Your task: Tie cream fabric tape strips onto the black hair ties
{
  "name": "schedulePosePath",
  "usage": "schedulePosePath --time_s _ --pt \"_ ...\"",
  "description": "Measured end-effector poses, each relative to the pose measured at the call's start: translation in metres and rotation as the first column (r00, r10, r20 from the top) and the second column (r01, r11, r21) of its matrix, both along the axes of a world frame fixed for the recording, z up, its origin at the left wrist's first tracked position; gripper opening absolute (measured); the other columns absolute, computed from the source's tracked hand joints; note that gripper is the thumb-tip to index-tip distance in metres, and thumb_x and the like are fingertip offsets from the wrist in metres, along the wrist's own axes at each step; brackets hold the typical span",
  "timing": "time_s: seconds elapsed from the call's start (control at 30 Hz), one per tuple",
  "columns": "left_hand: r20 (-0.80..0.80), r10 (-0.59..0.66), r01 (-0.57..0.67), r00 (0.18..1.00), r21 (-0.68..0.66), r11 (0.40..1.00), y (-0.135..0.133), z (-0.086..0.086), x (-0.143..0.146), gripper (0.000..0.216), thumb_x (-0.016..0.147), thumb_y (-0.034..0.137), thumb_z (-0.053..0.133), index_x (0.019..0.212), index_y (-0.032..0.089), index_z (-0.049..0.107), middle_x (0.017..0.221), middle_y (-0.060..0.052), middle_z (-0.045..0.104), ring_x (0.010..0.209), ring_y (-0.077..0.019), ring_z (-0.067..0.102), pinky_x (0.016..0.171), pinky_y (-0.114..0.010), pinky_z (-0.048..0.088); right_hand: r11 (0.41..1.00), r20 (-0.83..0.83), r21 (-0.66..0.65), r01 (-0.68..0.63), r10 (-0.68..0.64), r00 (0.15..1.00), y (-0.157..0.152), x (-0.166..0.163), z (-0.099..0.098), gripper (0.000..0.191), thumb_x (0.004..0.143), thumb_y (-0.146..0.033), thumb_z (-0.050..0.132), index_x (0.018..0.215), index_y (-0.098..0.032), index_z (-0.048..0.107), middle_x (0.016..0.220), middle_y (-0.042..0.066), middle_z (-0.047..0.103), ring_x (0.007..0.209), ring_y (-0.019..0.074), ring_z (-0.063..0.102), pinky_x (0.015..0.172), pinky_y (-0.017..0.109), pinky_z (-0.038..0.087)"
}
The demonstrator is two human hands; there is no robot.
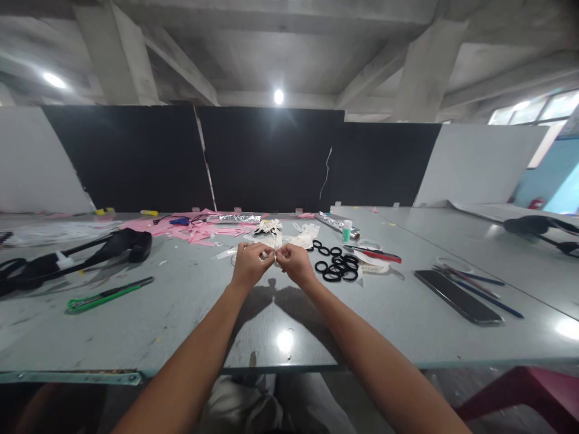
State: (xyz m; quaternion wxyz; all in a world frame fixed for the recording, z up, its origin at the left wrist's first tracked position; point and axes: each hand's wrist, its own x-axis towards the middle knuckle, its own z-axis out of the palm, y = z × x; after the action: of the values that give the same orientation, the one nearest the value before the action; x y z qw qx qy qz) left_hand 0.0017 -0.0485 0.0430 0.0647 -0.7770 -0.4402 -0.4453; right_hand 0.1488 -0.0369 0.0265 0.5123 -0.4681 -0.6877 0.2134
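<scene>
While both arms stretch out over the grey table (190, 313), the left hand (246, 265) and the right hand (295, 263) meet at the fingertips, each pinched closed on a small pale piece of cloth (275, 256) held between them just above the tabletop. Just beyond lies a heap of white fabric pieces (289, 236). To the right sit black elastic rings (337, 265), farther right a dark phone (456, 295); a green utility knife (108, 294) lies left.
</scene>
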Motion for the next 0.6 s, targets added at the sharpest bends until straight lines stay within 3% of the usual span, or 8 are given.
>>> schedulePosePath --time_s 0.6 --pt "-0.009 -0.062 0.062 0.998 0.014 0.998 0.0006 -0.0007 0.0013 0.016 0.082 0.030 0.052 0.075 0.020 0.062 0.079 -0.001 0.068 0.066 -0.0160 0.055 0.081 -0.035 0.031 1.000 -0.073 -0.020 -0.008 0.006 0.997 -0.0034 -0.0017 0.0029 0.012 0.072 -0.029 0.053 0.068 -0.017 0.055 0.055 -0.004 0.050 0.044 0.0085 0.050 0.040 0.017 0.042"
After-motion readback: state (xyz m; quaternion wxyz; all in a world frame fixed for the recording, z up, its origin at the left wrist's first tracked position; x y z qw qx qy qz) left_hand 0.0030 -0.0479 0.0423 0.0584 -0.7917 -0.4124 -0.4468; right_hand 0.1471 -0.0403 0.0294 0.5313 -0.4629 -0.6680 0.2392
